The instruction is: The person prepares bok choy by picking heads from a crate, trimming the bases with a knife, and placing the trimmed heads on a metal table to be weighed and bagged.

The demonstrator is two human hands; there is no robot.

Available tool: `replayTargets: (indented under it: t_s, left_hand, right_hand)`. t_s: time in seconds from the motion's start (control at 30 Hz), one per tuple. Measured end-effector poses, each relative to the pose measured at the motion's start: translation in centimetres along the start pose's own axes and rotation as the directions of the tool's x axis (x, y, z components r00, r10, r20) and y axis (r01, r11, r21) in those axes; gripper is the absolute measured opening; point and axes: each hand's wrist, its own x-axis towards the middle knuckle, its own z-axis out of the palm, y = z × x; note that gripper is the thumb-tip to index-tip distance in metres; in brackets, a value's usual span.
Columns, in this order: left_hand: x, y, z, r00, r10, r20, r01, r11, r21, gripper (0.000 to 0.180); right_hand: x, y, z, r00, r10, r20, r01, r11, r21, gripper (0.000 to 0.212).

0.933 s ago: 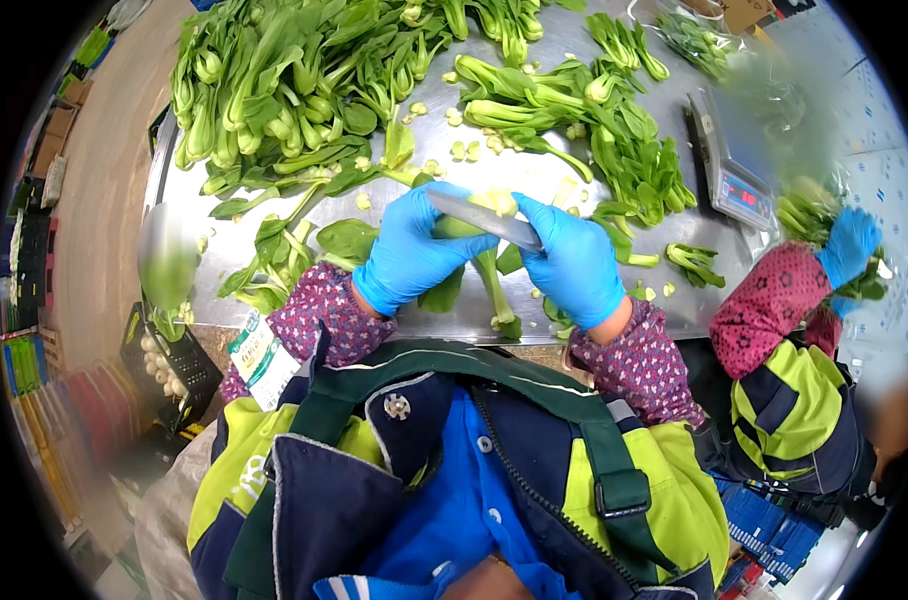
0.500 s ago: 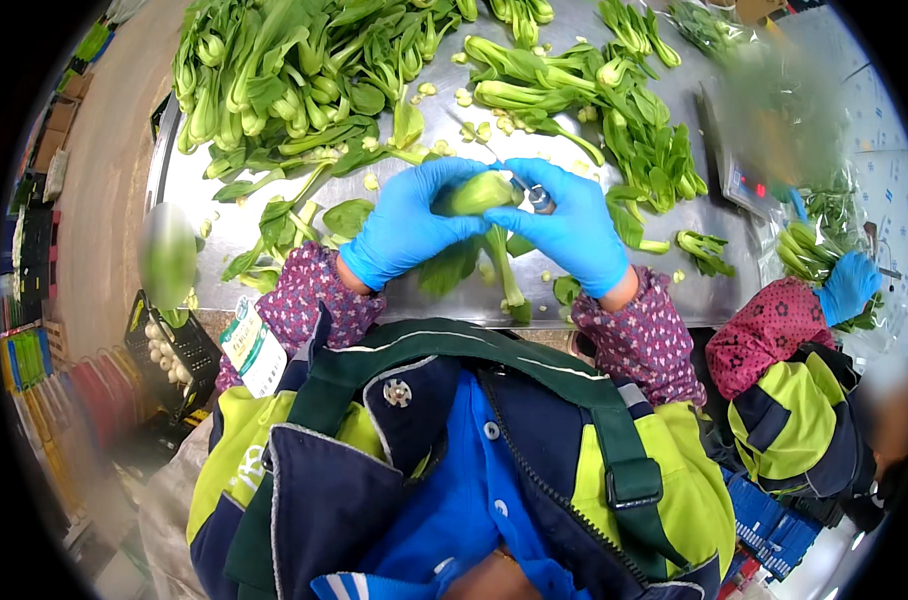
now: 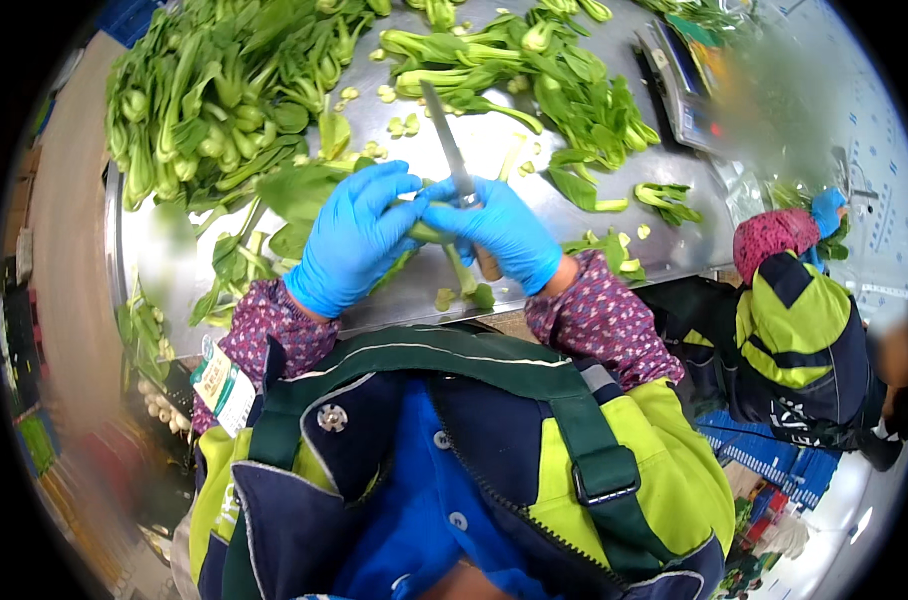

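Blue-gloved, my left hand [image 3: 357,238] is closed round a green bok choy [image 3: 432,236], mostly covered by my fingers. Close beside it, my right hand [image 3: 506,228] grips a knife [image 3: 444,135]; its blade points away from me and the handle end shows below my palm. The fingers of my right hand also touch the bok choy. Below my hands, loose bok choy leaves [image 3: 464,275] lie on the metal table [image 3: 374,312]. Small pale cut-off stem ends [image 3: 404,126] are scattered beyond my hands.
A large heap of bok choy [image 3: 214,110] covers the far left of the table. More bok choy [image 3: 589,105] lies at the far right, near a scale [image 3: 674,85]. At right a co-worker's gloved hand [image 3: 827,212] is by bagged greens. White round vegetables [image 3: 162,408] sit lower left.
My view has shifted, so the table's contents sit further left. My right hand has turned the knife, whose blade now stands up in plain sight. The bok choy is more covered by my fingers.
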Motion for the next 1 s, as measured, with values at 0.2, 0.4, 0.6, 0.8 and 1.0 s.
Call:
replayTargets:
  t_s: [0.2,0.4,0.6,0.8,1.0]
  left_hand:
    - [-0.4,1.9,3.1,0.989,0.005,0.15,-0.02,0.994,0.104,0.029]
    - [-0.8,1.8,5.4,0.951,-0.094,0.296,0.115,0.992,-0.054,0.037]
    - [-1.9,-1.3,5.0,0.903,-0.333,0.273,0.34,0.94,0.022,0.062]
    - [0.8,0.0,8.5,0.929,-0.152,0.336,0.128,0.987,0.095,0.057]
    - [-2.4,-1.8,9.6,0.795,-0.146,0.588,0.055,0.984,0.17,0.058]
  right_hand:
    - [-0.6,5.2,-0.5,0.898,-0.015,-0.44,0.076,0.99,0.122,0.027]
    - [2.6,1.9,-10.8,0.567,-0.494,-0.659,0.483,0.848,-0.219,0.037]
    - [-4.9,-1.0,-22.4,0.651,-0.309,-0.693,-0.052,0.893,-0.447,0.025]
    - [-10.7,10.8,-21.5,0.678,-0.237,-0.696,-0.466,0.594,-0.656,0.034]
    - [-2.6,12.4,-8.2,0.789,-0.461,-0.406,-0.057,0.603,-0.795,0.043]
